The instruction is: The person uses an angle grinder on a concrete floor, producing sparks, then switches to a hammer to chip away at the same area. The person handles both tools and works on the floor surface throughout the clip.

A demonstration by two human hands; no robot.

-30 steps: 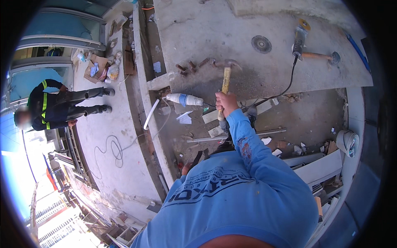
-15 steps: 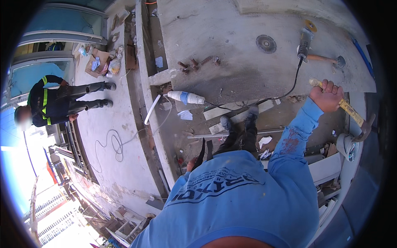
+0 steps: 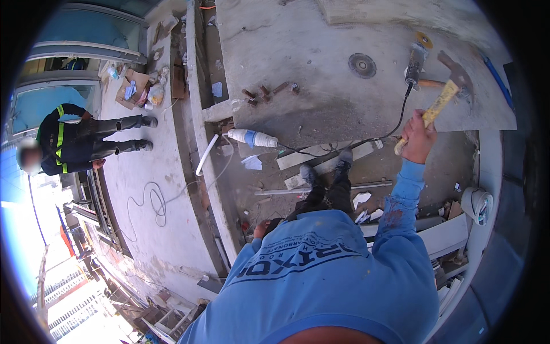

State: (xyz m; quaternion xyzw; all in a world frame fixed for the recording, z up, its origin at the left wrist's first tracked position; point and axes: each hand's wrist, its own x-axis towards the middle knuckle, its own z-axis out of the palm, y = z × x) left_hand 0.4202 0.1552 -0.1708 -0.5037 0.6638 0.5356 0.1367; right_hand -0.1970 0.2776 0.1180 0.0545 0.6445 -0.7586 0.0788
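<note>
My right hand point(image 3: 419, 139) is wrapped round the yellow, worn handle of a claw hammer point(image 3: 441, 103). The hammer is raised, its dark head pointing up toward the far right. Behind it in the picture lies another hammer with a wooden handle point(image 3: 431, 83) on the concrete slab point(image 3: 321, 46). Beside that rests a corded angle grinder point(image 3: 413, 64) with a yellowish disc. A loose round cutting disc point(image 3: 362, 65) lies left of the grinder. My left hand point(image 3: 261, 229) is low by my waist, next to something dark; the sleeve and body mostly hide its fingers.
Rusty bolt-like stubs point(image 3: 264, 92) stand on the slab. A white and blue cord connector point(image 3: 252, 138) lies near its edge. Planks point(image 3: 329, 171) and a metal bar point(image 3: 326, 188) lie by my feet. A white bucket point(image 3: 476, 205) is at right. Another person point(image 3: 71, 137) stands at left.
My right hand has moved left and down. The hammer has swung from pointing down and right to pointing up. My left hand stays near my waist; the dark strip by it shows less.
</note>
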